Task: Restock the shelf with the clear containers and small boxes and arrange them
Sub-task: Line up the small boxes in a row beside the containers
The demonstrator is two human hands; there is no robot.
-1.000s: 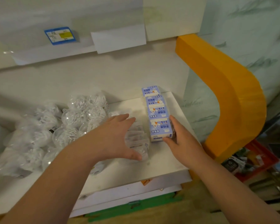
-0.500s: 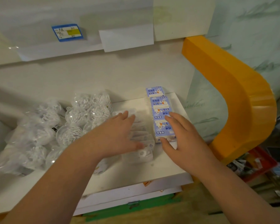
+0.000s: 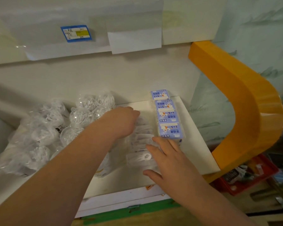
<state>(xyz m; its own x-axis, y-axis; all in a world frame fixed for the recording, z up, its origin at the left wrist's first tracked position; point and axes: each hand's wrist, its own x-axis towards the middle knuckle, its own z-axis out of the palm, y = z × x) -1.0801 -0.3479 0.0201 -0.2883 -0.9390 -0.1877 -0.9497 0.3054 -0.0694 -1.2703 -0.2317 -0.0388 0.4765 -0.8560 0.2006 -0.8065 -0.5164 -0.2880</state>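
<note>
A row of small blue boxes [image 3: 167, 118] runs front to back along the right side of the white shelf [image 3: 198, 144]. Left of it lies a row of flat clear containers [image 3: 140, 144]. My left hand [image 3: 121, 121] rests on the far part of that clear row, its fingers bent over the containers. My right hand [image 3: 167, 162] lies with spread fingers on the near end of the clear row, thumb at the front, fingertips close to the nearest blue box. Round clear containers [image 3: 82, 116] with white contents fill the shelf's left part.
An orange curved end panel [image 3: 252, 101] borders the shelf on the right. A blue price tag [image 3: 76, 33] and white label strips hang from the shelf above. A red basket [image 3: 245, 176] with goods sits low on the right. Another shelf edge with a green strip [image 3: 129, 209] lies below.
My right hand has left the nearest blue box and moved left onto the near end of the clear row. My left hand has slid farther back along that row.
</note>
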